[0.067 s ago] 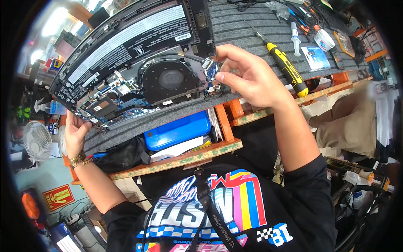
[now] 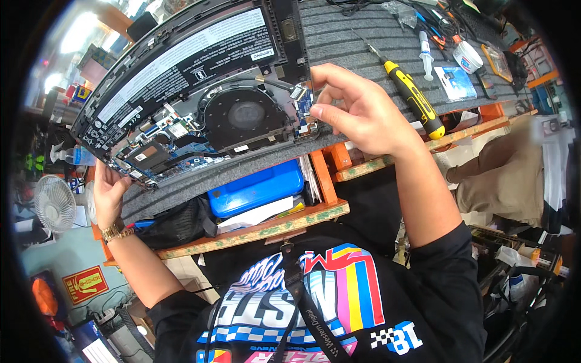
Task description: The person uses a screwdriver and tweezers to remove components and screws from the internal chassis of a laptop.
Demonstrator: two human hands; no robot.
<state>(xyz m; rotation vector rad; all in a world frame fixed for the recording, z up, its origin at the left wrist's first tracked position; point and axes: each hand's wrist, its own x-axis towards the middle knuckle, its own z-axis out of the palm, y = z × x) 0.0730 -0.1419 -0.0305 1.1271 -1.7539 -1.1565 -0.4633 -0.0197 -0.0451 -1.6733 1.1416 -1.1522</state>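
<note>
An opened laptop base (image 2: 181,72), bottom cover off, is held tilted over the bench, showing its black battery, round fan (image 2: 242,118) and blue circuit boards. My left hand (image 2: 109,193) grips its lower left corner, thumb outside and some fingers hidden beneath it. My right hand (image 2: 360,115) holds the right edge with curled fingers, its thumb tip by a small side board (image 2: 305,106). Right of that hand lie a yellow-and-black screwdriver (image 2: 411,97), a white syringe (image 2: 425,54), a small tub (image 2: 467,56) and a blue-and-clear packet (image 2: 455,83) on the ribbed grey mat (image 2: 339,42).
Below the mat, a wooden shelf (image 2: 272,226) holds a blue case (image 2: 257,187), papers and a black bag (image 2: 181,227). A white fan (image 2: 53,204) stands at left. At right are khaki clothing (image 2: 493,187), apparently another person's, and cluttered equipment (image 2: 514,272).
</note>
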